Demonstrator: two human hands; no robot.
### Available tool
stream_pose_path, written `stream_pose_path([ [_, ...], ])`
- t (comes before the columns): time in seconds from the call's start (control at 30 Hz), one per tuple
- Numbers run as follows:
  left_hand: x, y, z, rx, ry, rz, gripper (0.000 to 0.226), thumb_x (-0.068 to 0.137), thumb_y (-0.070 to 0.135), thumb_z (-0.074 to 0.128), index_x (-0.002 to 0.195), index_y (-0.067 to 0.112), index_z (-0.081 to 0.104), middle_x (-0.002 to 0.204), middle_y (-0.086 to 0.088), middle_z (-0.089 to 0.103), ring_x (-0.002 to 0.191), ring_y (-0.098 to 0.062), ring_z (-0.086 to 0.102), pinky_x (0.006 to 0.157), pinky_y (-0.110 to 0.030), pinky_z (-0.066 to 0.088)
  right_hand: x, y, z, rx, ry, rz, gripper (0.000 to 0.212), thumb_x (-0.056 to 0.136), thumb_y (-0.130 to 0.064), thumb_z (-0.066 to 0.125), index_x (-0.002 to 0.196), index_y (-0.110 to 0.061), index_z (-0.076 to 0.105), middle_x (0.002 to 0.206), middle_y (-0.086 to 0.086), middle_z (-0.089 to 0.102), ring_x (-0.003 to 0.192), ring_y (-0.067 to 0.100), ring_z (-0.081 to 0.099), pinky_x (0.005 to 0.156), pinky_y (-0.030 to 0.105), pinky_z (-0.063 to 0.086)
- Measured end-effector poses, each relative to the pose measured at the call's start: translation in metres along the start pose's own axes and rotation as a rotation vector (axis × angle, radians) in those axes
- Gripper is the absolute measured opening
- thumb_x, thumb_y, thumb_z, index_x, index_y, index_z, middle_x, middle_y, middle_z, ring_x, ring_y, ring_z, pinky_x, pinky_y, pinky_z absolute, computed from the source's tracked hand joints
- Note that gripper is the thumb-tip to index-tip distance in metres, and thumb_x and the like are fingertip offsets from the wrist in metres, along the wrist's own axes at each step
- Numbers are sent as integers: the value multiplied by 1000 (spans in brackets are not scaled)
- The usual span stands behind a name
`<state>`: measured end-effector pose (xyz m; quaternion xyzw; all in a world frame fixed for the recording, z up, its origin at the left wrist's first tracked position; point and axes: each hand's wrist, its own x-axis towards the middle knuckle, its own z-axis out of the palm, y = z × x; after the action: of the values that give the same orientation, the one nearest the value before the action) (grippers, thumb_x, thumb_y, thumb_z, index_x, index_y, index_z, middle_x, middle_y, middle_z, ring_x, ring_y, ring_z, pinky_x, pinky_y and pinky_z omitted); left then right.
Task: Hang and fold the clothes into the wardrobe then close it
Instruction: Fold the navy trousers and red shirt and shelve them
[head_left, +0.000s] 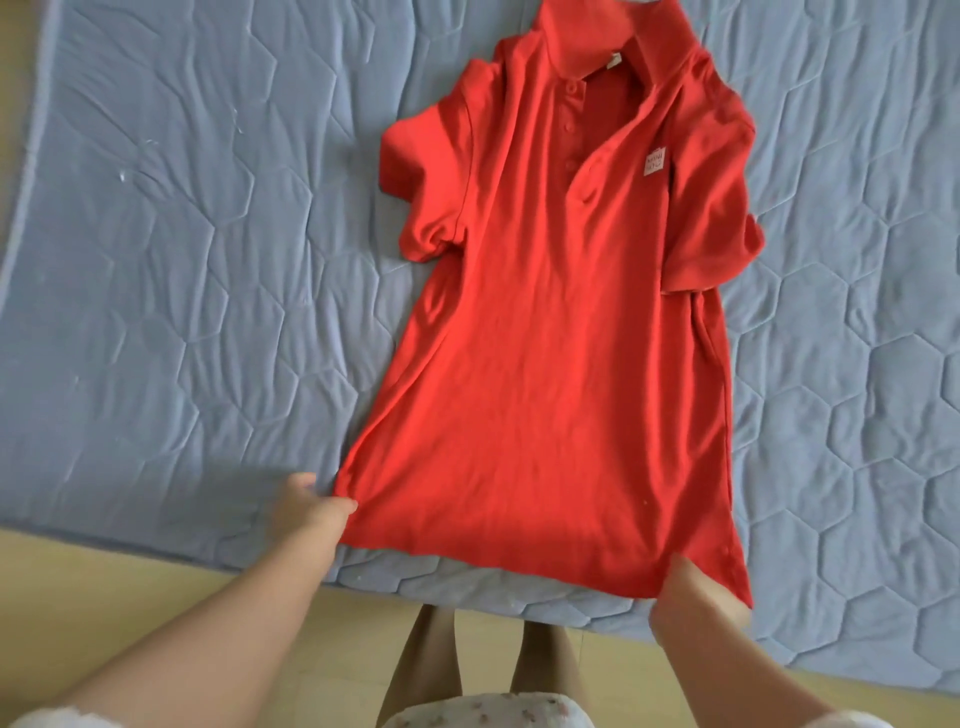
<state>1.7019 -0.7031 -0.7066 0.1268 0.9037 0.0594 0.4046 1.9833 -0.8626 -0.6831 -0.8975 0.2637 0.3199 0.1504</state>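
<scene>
A red polo shirt (545, 364) lies front up, collar farthest from the person, on a blue quilted mattress (182, 260). The left hand (306, 506) pinches the hem's left corner, fingers (340, 505) closed on the cloth; the right hand (696, 597) grips the right corner. The mattress sits on a yellow floor (104, 597).

Red polo shirt (545, 364): short sleeves, ribbed collar, button placket open at neck, small pale square logo patch on chest. Lies front up on blue quilted mattress (156, 260), collar at far end, hem at near edge. Body spread mostly flat with light creases. Both sleeves bunched and rumpled against sides. Hem pulled taut and slightly raised, one corner pinched by left hand (306, 506), other by right hand (696, 597).
</scene>
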Motion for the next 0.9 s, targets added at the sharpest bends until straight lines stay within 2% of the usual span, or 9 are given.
stream_pose_path([
  [0.1, -16, 45, 14, 54, 46, 239, 51, 77, 12, 68, 125, 9, 52, 125, -21, 53, 114, -37, 51, 96, -41, 40, -28, -48, 12, 46, 138, 1, 48, 83, -15, 58, 125, -2, 40, 134, 25, 41, 119, 43, 45, 99, 46, 35],
  [0.23, -38, 109, 46, 207, -137, 533, 36, 83, 12, 64, 117, 7, 57, 118, -13, 60, 107, -29, 57, 90, -32, 41, -53, -103, 48, -52, -199, -283, 29, 83, -16, 55, 111, -9, 50, 121, 19, 51, 96, 33, 55, 81, 36, 42],
  [0.33, -49, 161, 79, 109, -245, 581, 26, 88, 20, 61, 111, 9, 57, 101, -4, 58, 93, -21, 54, 77, -26, 39, -64, -149, 85, -91, -391, -461, 33, 84, -20, 52, 117, -16, 51, 119, 10, 55, 85, 23, 53, 72, 29, 39],
  [0.43, -51, 206, 110, -32, -337, 478, 26, 91, 37, 54, 96, 12, 57, 85, -4, 52, 86, -19, 47, 65, -29, 38, -69, -193, 117, -83, -513, -602, 39, 85, -22, 53, 124, -20, 49, 121, 3, 54, 94, 22, 57, 81, 29, 43],
  [0.53, -49, 236, 128, -230, -466, 149, 47, 86, 52, 54, 117, 16, 55, 106, -4, 58, 96, -20, 57, 76, -31, 44, -64, -220, 136, -91, -561, -653, 41, 84, -25, 56, 124, -20, 48, 122, 4, 53, 105, 25, 58, 93, 35, 45],
  [0.67, -41, 252, 133, -300, -570, -103, 26, 79, 35, 70, 85, 16, 54, 80, 3, 53, 71, -12, 53, 71, -29, 42, -51, -225, 146, -123, -565, -656, 35, 82, -22, 59, 117, -17, 51, 120, 9, 53, 105, 28, 56, 95, 40, 45],
  [0.77, -33, 261, 122, -321, -634, -116, 15, 81, 17, 67, 86, 16, 53, 86, -2, 53, 83, -16, 52, 84, -34, 40, -48, -221, 145, -139, -582, -659, 34, 82, -19, 60, 115, -15, 53, 119, 10, 51, 108, 30, 56, 95, 42, 45],
  [0.83, -29, 270, 112, -370, -691, -47, 8, 84, 10, 61, 88, 16, 57, 92, -4, 62, 85, -16, 57, 78, -33, 45, -48, -222, 143, -140, -589, -649, 33, 83, -20, 60, 115, -17, 53, 119, 8, 51, 109, 29, 55, 95, 41, 45],
  [0.9, -29, 280, 101, -494, -750, 3, 9, 85, 6, 58, 89, 13, 61, 82, -4, 70, 79, -15, 63, 66, -33, 49, -49, -222, 140, -142, -597, -636, 33, 83, -20, 59, 115, -18, 53, 120, 7, 50, 107, 28, 55, 96, 40, 44],
])
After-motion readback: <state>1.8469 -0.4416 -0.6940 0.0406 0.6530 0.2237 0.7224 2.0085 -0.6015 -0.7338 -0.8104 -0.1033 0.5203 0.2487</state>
